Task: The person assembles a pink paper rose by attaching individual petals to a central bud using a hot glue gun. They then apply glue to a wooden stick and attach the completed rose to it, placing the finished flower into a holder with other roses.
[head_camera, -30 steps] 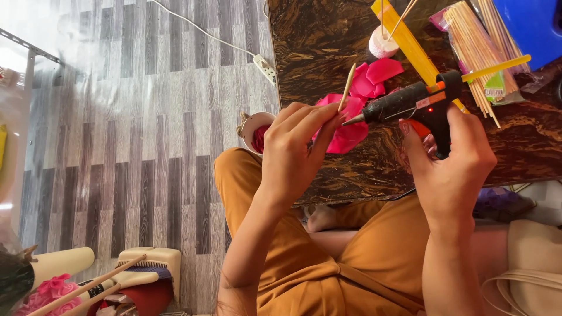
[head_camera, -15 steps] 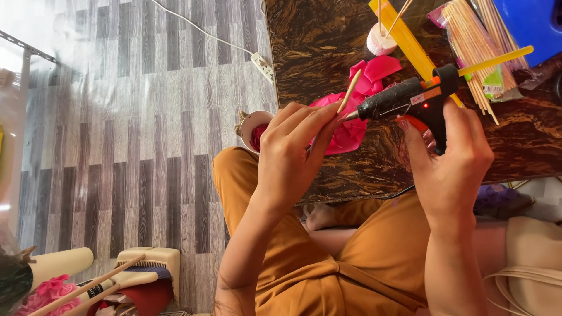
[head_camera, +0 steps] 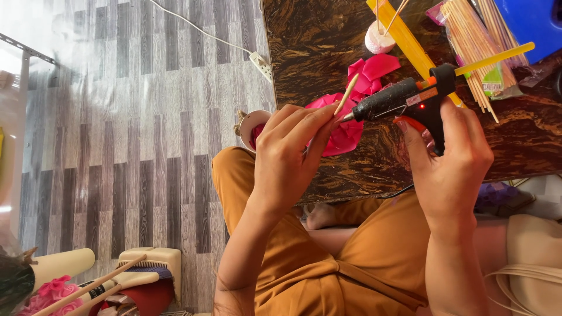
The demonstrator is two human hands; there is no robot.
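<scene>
Left hand: fingers closed around a thin wooden stick, held tilted above the dark marbled table. Right hand: gripping a black glue gun with a yellow glue rod at the back, nozzle just beside the stick. Behind them on the table: pink petals, bundle of wooden skewers

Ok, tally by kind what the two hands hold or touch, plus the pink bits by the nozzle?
Black hot glue gun with yellow glue stick, in the right hand: 1
Thin wooden stick, in the left hand: 1
Heap of pink paper petals: 1, petals uncountable
Total: 3
</scene>
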